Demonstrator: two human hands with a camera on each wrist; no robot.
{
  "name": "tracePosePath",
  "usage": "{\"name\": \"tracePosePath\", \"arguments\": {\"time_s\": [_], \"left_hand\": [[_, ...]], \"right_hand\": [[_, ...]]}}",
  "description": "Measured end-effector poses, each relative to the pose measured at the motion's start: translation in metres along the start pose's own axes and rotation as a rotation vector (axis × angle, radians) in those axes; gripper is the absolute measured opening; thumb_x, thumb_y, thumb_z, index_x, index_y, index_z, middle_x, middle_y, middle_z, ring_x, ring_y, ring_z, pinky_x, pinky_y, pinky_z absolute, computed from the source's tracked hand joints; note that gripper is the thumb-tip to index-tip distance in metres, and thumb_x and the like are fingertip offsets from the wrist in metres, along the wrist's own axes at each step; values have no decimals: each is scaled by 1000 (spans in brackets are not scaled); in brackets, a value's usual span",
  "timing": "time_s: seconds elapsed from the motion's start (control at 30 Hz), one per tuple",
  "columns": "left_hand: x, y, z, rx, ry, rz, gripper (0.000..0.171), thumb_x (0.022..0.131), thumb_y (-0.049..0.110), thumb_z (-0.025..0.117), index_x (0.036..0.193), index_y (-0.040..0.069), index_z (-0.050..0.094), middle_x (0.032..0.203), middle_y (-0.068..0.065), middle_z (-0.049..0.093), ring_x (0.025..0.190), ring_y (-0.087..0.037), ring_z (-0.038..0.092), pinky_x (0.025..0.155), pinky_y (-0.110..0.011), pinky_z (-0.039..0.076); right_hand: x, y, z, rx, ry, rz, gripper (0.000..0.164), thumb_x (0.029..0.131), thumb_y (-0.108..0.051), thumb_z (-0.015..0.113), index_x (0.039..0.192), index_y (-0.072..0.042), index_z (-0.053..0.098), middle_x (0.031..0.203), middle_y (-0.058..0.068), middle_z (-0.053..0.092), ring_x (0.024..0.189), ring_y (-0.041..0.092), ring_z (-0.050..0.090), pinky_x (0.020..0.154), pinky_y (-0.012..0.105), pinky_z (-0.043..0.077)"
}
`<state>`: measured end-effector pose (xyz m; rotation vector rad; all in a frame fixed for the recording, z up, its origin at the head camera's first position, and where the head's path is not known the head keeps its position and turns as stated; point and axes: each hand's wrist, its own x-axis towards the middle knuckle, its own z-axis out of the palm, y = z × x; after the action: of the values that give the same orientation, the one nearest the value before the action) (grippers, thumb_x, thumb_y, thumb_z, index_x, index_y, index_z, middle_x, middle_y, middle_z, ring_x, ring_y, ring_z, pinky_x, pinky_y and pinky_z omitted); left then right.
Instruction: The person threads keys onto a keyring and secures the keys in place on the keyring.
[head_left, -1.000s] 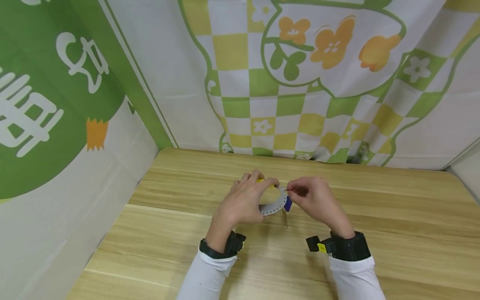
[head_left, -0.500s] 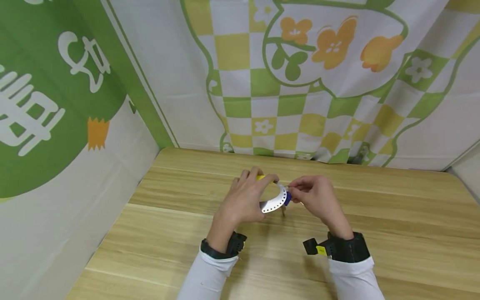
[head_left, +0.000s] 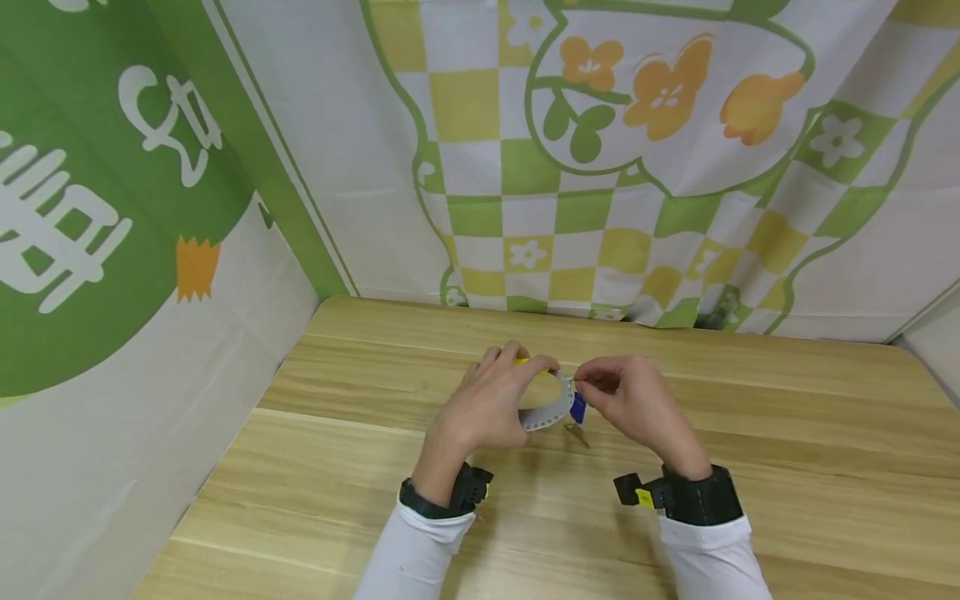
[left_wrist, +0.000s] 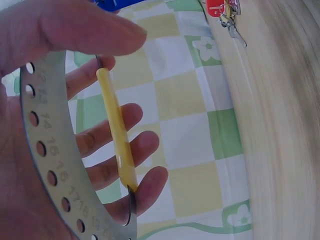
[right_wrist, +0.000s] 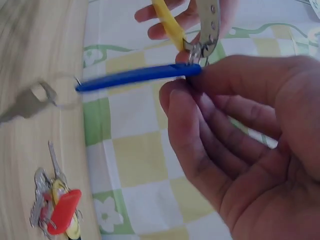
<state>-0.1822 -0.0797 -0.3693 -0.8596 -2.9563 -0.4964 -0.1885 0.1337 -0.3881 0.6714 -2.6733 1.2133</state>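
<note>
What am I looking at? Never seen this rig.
No robot: a person's left hand and right hand are over a wooden table. One picture comes from a head-worn camera looking down; the other two come from wrist cameras. The left hand holds a numbered metal ring with a yellow sleeve. The right hand pinches a blue key tag by the ring; a key hangs from the tag. A bunch of keys with a red tag, seen only in the wrist views, appears to lie on the table.
</note>
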Motion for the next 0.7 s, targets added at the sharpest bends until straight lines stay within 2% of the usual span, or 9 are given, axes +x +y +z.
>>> {"name": "tracePosePath", "arguments": {"time_s": [0.07, 0.2, 0.27, 0.33, 0.4, 0.53, 0.7], "left_hand": [[1, 0, 0, 2, 21, -1, 85, 53, 22, 80, 130, 34, 45, 121, -3, 41, 105, -24, 41, 78, -40, 38], [3, 0, 1, 12, 61, -11, 89, 51, 22, 81, 132, 33, 44, 127, -6, 40, 110, -26, 40, 82, -43, 37], [3, 1, 2, 19, 73, -17, 89, 52, 23, 80, 132, 34, 44, 129, -6, 39, 112, -27, 39, 84, -43, 36], [4, 1, 2, 24, 81, -22, 89, 53, 24, 81, 133, 35, 43, 130, -6, 39, 113, -27, 39, 84, -43, 36], [3, 1, 2, 28, 86, -22, 89, 52, 25, 81, 132, 35, 43, 129, -7, 39, 113, -27, 39, 84, -44, 36], [3, 1, 1, 26, 76, -8, 89, 50, 22, 81, 130, 35, 45, 125, -5, 41, 109, -26, 41, 81, -42, 37], [0, -1, 0, 4, 16, 6, 85, 52, 19, 79, 128, 37, 46, 120, -1, 41, 102, -22, 42, 77, -40, 37]], "right_hand": [[0, 0, 0, 51, 5, 63, 7, 83, -16, 64, 89, -14, 68, 76, -4, 63, 65, 11, 60, 57, 28, 47], [2, -2, 2, 239, 25, 199, 10, 83, -14, 64, 88, -6, 66, 75, 5, 64, 66, 22, 63, 58, 31, 49], [2, -2, 3, 312, 44, 238, 12, 83, -13, 64, 88, -3, 65, 77, 9, 64, 67, 25, 63, 59, 32, 50], [3, -3, 4, 333, 63, 246, 13, 83, -13, 64, 88, -1, 65, 78, 10, 65, 67, 24, 64, 60, 32, 50], [3, -3, 4, 310, 78, 227, 13, 82, -13, 65, 88, -1, 65, 78, 9, 65, 67, 23, 64, 60, 32, 50], [1, -2, 3, 178, 74, 150, 6, 82, -13, 65, 85, -8, 67, 75, 3, 64, 64, 17, 62, 57, 30, 48], [0, -1, 1, 22, 21, -21, 6, 82, -12, 65, 85, -16, 69, 76, -7, 63, 65, 6, 59, 56, 26, 47]]}}
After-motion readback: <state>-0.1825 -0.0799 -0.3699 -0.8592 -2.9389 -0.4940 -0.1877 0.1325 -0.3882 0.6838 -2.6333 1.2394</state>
